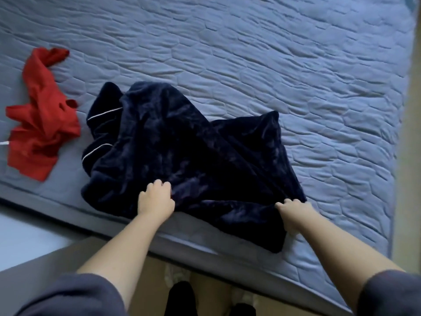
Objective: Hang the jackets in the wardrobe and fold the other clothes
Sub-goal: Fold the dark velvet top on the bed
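Looks like just the start. Pinches the near edge of the dark blue top with left grip and right grip. Not folded yet. Leaves red top crumpled on bed.

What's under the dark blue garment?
The garment lies on the grey bed, its near edge over the side; the left hand and right hand grip it. Anything else beneath is covered.

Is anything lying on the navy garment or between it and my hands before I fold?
Nothing visible. The left hand and right hand grip the navy garment; the red garment lies apart on the bed, to its left.
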`<state>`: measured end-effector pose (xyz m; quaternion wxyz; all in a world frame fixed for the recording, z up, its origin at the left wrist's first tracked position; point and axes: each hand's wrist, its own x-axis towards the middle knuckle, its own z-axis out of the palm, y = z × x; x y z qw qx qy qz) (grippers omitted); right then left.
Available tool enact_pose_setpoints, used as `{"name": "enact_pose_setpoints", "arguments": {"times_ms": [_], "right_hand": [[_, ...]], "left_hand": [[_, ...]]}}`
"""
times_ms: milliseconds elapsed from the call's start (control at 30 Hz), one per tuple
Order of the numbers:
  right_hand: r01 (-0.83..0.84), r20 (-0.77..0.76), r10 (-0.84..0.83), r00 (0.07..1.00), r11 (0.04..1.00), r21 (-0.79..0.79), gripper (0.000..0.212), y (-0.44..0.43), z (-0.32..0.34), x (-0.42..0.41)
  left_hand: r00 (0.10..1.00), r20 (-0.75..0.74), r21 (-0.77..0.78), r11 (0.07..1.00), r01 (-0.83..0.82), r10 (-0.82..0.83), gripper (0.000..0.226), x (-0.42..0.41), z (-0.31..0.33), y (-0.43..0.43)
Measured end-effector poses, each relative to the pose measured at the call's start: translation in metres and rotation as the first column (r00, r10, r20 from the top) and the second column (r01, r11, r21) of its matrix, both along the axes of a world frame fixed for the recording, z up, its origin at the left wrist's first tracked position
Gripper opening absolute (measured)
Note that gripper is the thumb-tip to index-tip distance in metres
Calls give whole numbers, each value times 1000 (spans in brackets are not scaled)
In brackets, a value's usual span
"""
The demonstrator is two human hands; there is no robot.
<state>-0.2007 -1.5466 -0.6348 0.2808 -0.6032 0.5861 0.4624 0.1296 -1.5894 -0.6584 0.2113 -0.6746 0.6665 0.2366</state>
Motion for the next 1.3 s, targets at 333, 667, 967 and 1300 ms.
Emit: {"name": "enact_pose_setpoints", "arguments": {"times_ms": [333,667,967,1300], "right_hand": [[184,514,-96,853,975,-123,67,-19,-43,128],[794,696,-717,45,448,411,30,-77,9,217],[805,622,-712,-327,135,578,10,-74,42,212],[707,406,-748,-524,-117,697,16,-63,96,141]], "left_hand": [[859,61,-330,822,-464,509,89,87,1,-41],[111,-538,688,511,-515,836,21,86,53,-58],[129,-540,778,552,-299,832,28,44,88,-38],[913,-295,-375,913,161,-282,79,-9,96,-69]]}}
